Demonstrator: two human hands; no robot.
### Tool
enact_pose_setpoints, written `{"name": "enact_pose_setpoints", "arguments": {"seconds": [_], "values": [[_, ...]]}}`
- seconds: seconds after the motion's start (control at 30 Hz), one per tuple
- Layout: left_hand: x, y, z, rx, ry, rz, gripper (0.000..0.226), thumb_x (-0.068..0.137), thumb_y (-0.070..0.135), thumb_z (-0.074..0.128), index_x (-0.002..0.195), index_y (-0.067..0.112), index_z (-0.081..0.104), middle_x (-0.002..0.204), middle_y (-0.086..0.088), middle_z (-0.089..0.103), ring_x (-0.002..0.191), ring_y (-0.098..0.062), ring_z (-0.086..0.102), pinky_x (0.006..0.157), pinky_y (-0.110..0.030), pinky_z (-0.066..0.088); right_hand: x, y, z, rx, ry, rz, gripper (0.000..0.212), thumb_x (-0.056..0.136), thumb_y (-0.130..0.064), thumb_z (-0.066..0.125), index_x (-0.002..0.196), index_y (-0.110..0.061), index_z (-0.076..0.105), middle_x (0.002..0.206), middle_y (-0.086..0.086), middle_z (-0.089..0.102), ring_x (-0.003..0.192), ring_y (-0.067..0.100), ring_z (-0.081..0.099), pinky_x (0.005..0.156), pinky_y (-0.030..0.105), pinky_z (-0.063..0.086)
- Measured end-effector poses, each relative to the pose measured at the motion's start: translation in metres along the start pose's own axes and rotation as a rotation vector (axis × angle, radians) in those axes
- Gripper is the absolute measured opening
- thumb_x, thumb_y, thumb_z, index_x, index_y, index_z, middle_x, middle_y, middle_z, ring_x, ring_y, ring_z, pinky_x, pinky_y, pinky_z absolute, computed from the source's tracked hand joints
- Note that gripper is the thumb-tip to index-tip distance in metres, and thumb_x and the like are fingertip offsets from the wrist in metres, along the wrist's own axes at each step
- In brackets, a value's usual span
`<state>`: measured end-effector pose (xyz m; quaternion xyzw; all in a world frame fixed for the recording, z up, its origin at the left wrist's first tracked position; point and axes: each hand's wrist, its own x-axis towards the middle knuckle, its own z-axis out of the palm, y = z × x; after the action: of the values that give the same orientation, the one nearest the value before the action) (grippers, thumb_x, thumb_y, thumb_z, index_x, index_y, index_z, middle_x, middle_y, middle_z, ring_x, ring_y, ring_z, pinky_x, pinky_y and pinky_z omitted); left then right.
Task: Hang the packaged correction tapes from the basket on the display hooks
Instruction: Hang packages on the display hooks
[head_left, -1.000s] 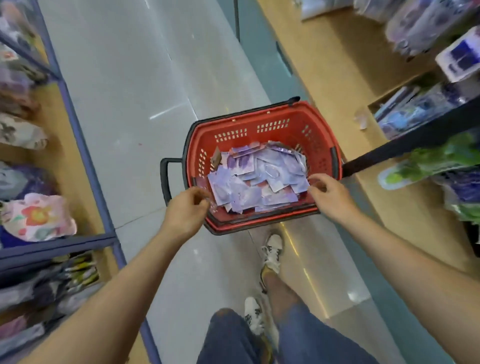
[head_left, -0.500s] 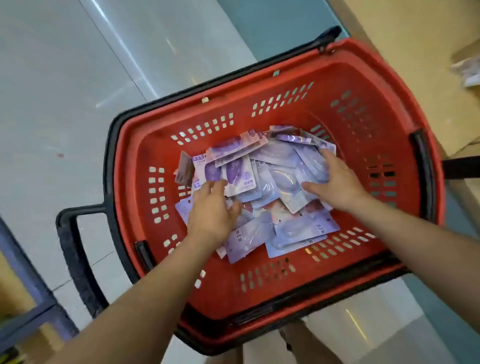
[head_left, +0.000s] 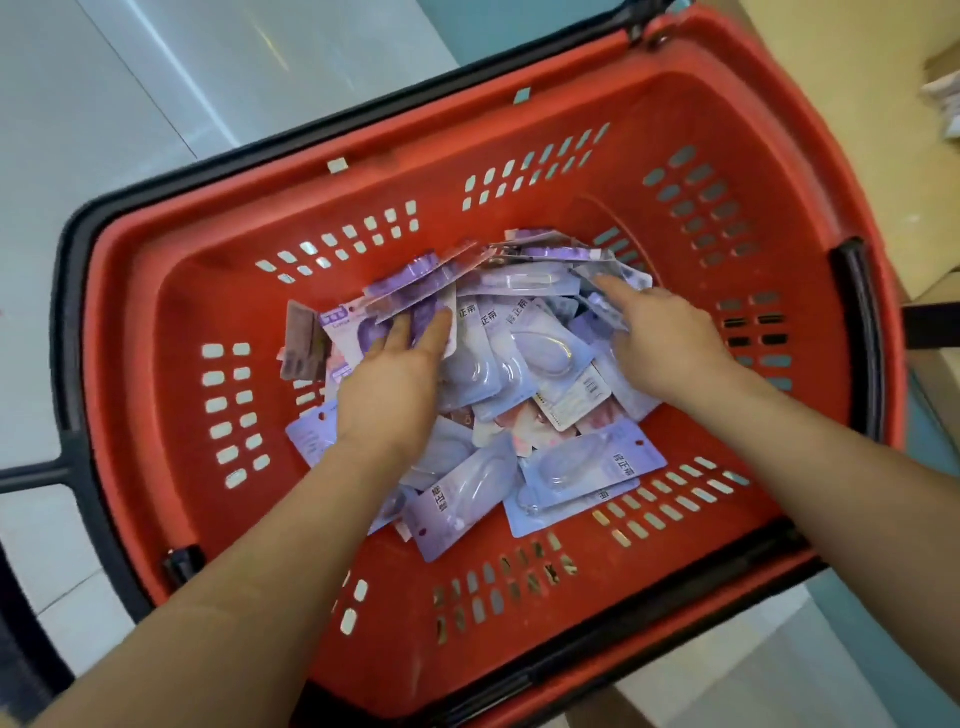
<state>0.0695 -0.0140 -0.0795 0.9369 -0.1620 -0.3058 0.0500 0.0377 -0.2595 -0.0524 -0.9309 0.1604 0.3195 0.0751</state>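
A red basket (head_left: 519, 613) with a black rim fills the view. A loose pile of purple packaged correction tapes (head_left: 540, 358) lies on its bottom. My left hand (head_left: 387, 379) rests flat on the left side of the pile, its straight fingers lying on a pack. My right hand (head_left: 667, 340) lies on the right side of the pile. Its index finger is stretched out over the packs and its other fingers are hidden among them. No display hooks are in view.
The basket's black handle (head_left: 78, 467) sticks out to the left over the pale tiled floor (head_left: 130, 104). A wood-coloured shelf base (head_left: 841, 57) runs along the right, close to the basket's right rim.
I have leaned closer to the basket. Both hands went from its near rim down onto the pile and have spread apart, the left fingers reaching further up over the packs.
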Motion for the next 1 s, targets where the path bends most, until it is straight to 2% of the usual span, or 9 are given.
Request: {"name": "enact_pose_setpoints", "arguments": {"seconds": [0.1, 0.17, 0.3, 0.43, 0.5, 0.63, 0.77, 0.87, 1.0], "values": [[-0.015, 0.001, -0.022, -0.076, 0.097, 0.042, 0.066, 0.090, 0.006, 0.051, 0.148, 0.035, 0.038, 0.151, -0.002, 0.041, 0.109, -0.038, 0.061, 0.068, -0.040, 0.048, -0.036, -0.002, -0.028, 0.100, 0.113, 0.069, 0.063, 0.093, -0.014, 0.053, 0.150, -0.036, 0.034, 0.118, 0.023, 0.061, 0.107, 0.043, 0.059, 0.079, 0.043, 0.044], [-0.032, 0.003, -0.024, -0.099, 0.086, 0.107, 0.066, 0.088, 0.005, 0.053, 0.145, 0.035, 0.043, 0.153, 0.000, 0.039, 0.119, -0.034, 0.055, 0.076, -0.041, 0.050, -0.063, -0.013, -0.038, 0.229, 0.207, 0.073, 0.062, 0.094, -0.015, 0.054, 0.150, -0.032, 0.034, 0.116, 0.022, 0.063, 0.104, 0.043, 0.059, 0.075, 0.043, 0.040], [-0.053, -0.001, 0.007, -0.184, -0.257, 0.228, 0.061, 0.084, 0.007, 0.051, 0.140, 0.033, 0.052, 0.159, -0.001, 0.027, 0.143, -0.025, 0.030, 0.106, -0.033, 0.041, -0.081, -0.051, -0.021, 0.348, 0.245, 0.028, 0.069, 0.098, -0.021, 0.054, 0.157, -0.029, 0.019, 0.144, 0.012, 0.050, 0.119, 0.038, 0.056, 0.081, 0.043, 0.044], [-0.045, -0.001, 0.008, -0.639, -0.062, -0.134, 0.049, 0.090, 0.017, 0.062, 0.138, 0.017, 0.051, 0.129, -0.006, 0.059, 0.122, -0.027, 0.054, 0.099, -0.033, 0.042, -0.078, -0.064, 0.004, 0.418, 0.233, 0.145, 0.070, 0.100, -0.025, 0.052, 0.157, -0.021, 0.012, 0.152, 0.006, 0.042, 0.127, 0.031, 0.051, 0.080, 0.037, 0.041], [-0.031, 0.013, 0.004, -0.733, -0.089, -0.280, 0.057, 0.092, 0.032, 0.064, 0.141, 0.013, 0.041, 0.114, -0.004, 0.063, 0.112, -0.031, 0.060, 0.090, -0.037, 0.046, -0.086, -0.062, 0.015, 0.482, 0.194, 0.213, 0.065, 0.100, -0.027, 0.052, 0.156, -0.018, 0.020, 0.140, 0.010, 0.054, 0.113, 0.033, 0.058, 0.078, 0.035, 0.039], [-0.001, 0.041, 0.010, -0.735, -0.126, -0.444, 0.078, 0.085, 0.042, 0.071, 0.142, 0.006, 0.032, 0.132, -0.017, 0.053, 0.121, -0.037, 0.052, 0.091, -0.041, 0.044, -0.101, -0.055, 0.016, 0.767, 0.355, 0.357, 0.050, 0.097, -0.027, 0.058, 0.145, -0.018, 0.046, 0.097, 0.005, 0.068, 0.084, 0.026, 0.062, 0.077, 0.031, 0.045], [0.007, 0.055, 0.015, -0.713, -0.165, -0.527, 0.096, 0.077, 0.043, 0.079, 0.147, 0.009, 0.023, 0.141, -0.020, 0.038, 0.129, -0.040, 0.045, 0.101, -0.045, 0.042, -0.108, -0.057, 0.012, 0.922, 0.479, 0.289, 0.045, 0.093, -0.032, 0.061, 0.136, -0.022, 0.054, 0.114, -0.008, 0.070, 0.102, 0.012, 0.066, 0.086, 0.027, 0.053], [0.004, 0.058, 0.016, -0.836, -0.058, -0.525, 0.085, 0.071, 0.026, 0.083, 0.138, 0.012, 0.033, 0.129, -0.014, 0.053, 0.114, -0.036, 0.057, 0.090, -0.039, 0.047, -0.098, -0.064, 0.020, 0.926, 0.429, 0.245, 0.049, 0.094, -0.022, 0.064, 0.141, -0.021, 0.050, 0.114, -0.018, 0.064, 0.099, -0.003, 0.057, 0.080, 0.006, 0.043], [-0.008, 0.041, 0.006, -1.332, -0.055, -0.674, 0.048, 0.070, 0.007, 0.081, 0.110, 0.010, 0.055, 0.102, -0.011, 0.070, 0.079, -0.026, 0.071, 0.067, -0.040, 0.060, -0.083, -0.081, 0.041, 0.874, 0.281, 0.231, 0.051, 0.093, -0.019, 0.065, 0.141, -0.021, 0.049, 0.121, 0.002, 0.067, 0.108, 0.022, 0.063, 0.083, 0.029, 0.048]]}}
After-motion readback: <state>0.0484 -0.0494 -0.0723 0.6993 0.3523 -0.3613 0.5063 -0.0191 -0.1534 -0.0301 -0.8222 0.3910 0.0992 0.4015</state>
